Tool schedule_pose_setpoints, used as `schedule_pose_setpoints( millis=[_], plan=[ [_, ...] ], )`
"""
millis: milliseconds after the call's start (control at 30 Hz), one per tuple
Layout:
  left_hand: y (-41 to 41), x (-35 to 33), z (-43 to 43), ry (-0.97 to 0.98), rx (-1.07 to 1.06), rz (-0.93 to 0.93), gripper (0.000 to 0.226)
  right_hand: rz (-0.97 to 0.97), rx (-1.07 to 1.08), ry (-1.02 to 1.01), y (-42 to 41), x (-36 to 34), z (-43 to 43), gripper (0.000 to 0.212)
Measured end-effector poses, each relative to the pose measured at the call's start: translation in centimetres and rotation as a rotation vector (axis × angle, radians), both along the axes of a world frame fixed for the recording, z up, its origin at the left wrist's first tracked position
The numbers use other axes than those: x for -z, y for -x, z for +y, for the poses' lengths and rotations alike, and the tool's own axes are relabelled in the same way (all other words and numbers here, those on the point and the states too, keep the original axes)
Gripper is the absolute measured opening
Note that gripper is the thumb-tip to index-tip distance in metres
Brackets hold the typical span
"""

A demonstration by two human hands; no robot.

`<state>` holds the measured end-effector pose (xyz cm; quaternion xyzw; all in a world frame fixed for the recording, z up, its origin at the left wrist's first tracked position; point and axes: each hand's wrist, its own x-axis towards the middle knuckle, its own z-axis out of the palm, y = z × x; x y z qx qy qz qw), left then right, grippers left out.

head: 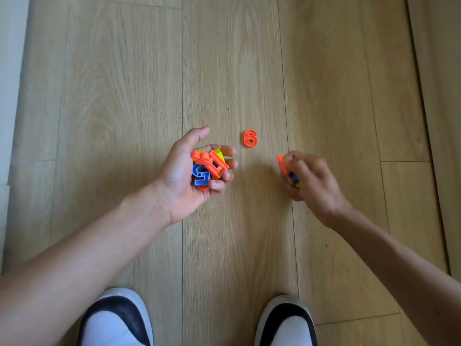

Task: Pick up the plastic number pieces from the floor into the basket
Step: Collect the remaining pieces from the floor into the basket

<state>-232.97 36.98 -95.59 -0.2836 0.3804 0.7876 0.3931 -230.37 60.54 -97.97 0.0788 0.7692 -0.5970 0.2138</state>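
Slippers below, left hand cups number pieces, right hand clutches more, orange six between.

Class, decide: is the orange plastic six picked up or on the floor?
On the wooden floor: the orange plastic six lies flat, untouched.

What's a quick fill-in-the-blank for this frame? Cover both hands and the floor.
1. The only loose piece on the floor is an orange number ____.
2. The left hand cups a pile of orange, yellow and ____ pieces.
3. The right hand grips pieces, and the tip poking out is ____.
Missing: 6; blue; orange.
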Motion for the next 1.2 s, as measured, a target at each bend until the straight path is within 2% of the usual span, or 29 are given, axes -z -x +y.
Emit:
schedule_pose_setpoints(
  millis=[67,167,233,367,467,567,633,733,800,1033,1133,1200],
  plan=[
    [0.0,0.0,0.0,-0.010,-0.002,-0.002,0.046,-0.255,0.133,0.489,0.4,-0.5,-0.4,0.026],
    [0.0,0.2,0.1,-0.019,-0.005,-0.015,0.046,-0.449,0.079,0.884,0.6,-0.8,-1.3,0.020],
    [-0.1,0.2,0.1,-0.022,-0.008,-0.024,0.046,-0.500,0.034,1.001,0.6,-0.8,-1.9,0.027],
    [-0.1,0.4,0.0,-0.022,-0.018,-0.029,0.046,-0.469,0.010,0.981,1.3,-0.8,-2.2,0.044],
    [0.0,0.5,-0.1,-0.021,-0.016,-0.024,0.046,-0.401,0.075,0.795,2.2,-0.6,-2.1,0.050],
    [0.0,0.6,-0.1,-0.016,-0.011,-0.022,0.047,-0.247,0.098,0.391,3.7,-0.4,-2.0,0.033],
    [0.0,0.6,0.0,-0.016,-0.010,-0.027,0.047,-0.055,0.088,0.072,4.8,-0.3,-2.3,0.026],
    [-0.1,0.7,0.1,-0.017,-0.005,-0.029,0.047,0.362,-0.248,-0.662,5.8,0.2,-3.1,0.019],
    [-0.1,0.7,0.1,-0.015,-0.003,-0.030,0.046,0.463,-0.436,-0.929,5.9,0.7,-3.7,0.023],
    [0.0,0.7,0.0,-0.007,-0.010,-0.018,0.046,0.467,-0.513,-1.127,6.3,2.0,-4.9,0.041],
    [-0.1,0.6,0.5,-0.006,-0.001,-0.015,0.046,0.442,-0.477,-1.086,6.4,1.8,-4.8,0.039],
    [-0.1,0.3,1.2,-0.005,0.018,-0.011,0.045,0.389,-0.392,-0.950,5.9,1.3,-4.2,0.037]
  ],
)
